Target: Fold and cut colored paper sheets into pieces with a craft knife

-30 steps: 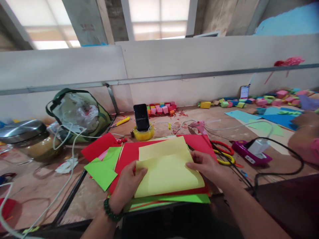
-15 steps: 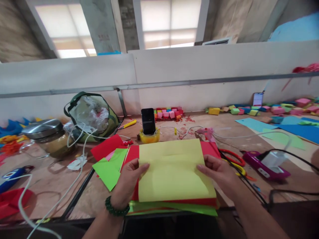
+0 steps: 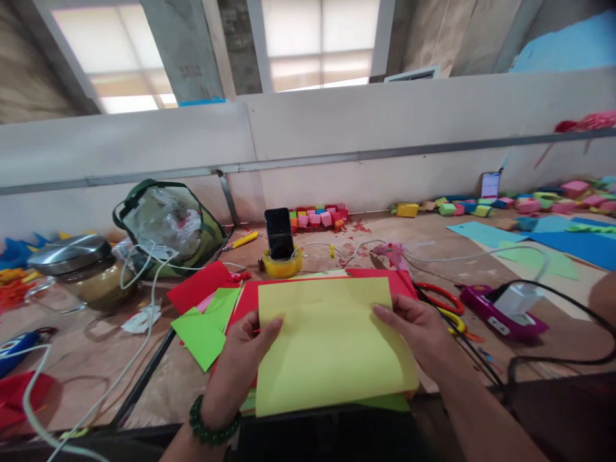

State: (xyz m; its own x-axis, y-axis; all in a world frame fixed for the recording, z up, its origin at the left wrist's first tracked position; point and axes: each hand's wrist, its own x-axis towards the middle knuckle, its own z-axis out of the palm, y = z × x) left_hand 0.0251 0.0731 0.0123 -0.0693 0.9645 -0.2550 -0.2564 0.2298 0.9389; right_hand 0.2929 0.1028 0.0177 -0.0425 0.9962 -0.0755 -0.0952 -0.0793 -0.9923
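A sheet of yellow paper (image 3: pixel 332 350) spans the space between my hands at the table's front edge. My left hand (image 3: pixel 250 346) pinches its left side, thumb on top; a dark green bead bracelet (image 3: pixel 212 420) circles that wrist. On the right side, my right hand (image 3: pixel 414 327) pinches the sheet the same way, thumb over the face. Behind and under it lie red sheets (image 3: pixel 380 279), with a green sheet (image 3: pixel 389 402) showing at the table edge. Green paper pieces (image 3: pixel 202 337) and a red piece (image 3: pixel 199 287) lie left of the stack.
A phone (image 3: pixel 279 232) leans on a yellow tape roll (image 3: pixel 283 264). Left are an open bag (image 3: pixel 168 224), a lidded glass jar (image 3: pixel 96 276) and a yellow cutter (image 3: pixel 244 240). Right are red-handled scissors (image 3: pixel 440 296), a purple power strip (image 3: pixel 505 314) and cables. Folded paper blocks (image 3: pixel 317 217) line the wall.
Both hands have drawn the yellow sheet toward me, so its lower edge sits closer and more red paper shows behind it. The view has shifted slightly right.
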